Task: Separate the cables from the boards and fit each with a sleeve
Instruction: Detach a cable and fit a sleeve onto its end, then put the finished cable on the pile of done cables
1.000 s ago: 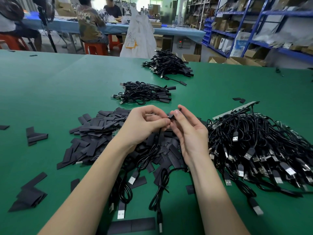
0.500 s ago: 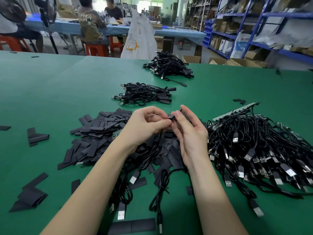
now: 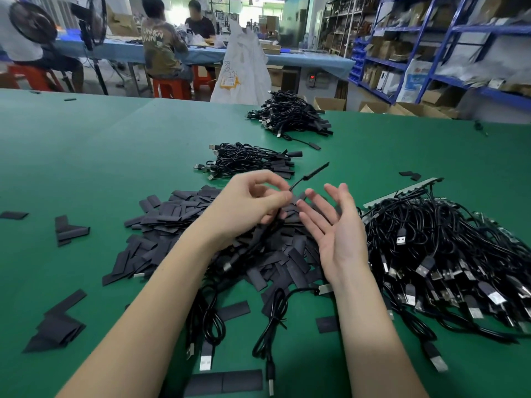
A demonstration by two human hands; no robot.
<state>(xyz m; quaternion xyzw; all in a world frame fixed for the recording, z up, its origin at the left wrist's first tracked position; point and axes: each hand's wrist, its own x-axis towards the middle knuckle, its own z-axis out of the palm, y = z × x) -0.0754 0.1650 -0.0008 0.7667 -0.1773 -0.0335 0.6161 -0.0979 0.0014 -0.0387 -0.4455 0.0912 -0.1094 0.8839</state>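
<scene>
Two hands that were pinched together on one cable end a second ago have parted: the left hand (image 3: 253,202) alone pinches the cable (image 3: 296,185) between thumb and fingers, its sleeved tip (image 3: 317,170) angled up over the loose sleeve pile (image 3: 178,214), while the right hand (image 3: 334,225) has let go, fingers spread, palm up. That suggests this sleeve is fitted; the cable likely goes next to the finished bundle (image 3: 253,162), with the unsleeved heap (image 3: 448,254) waiting on the green table (image 3: 86,156).
</scene>
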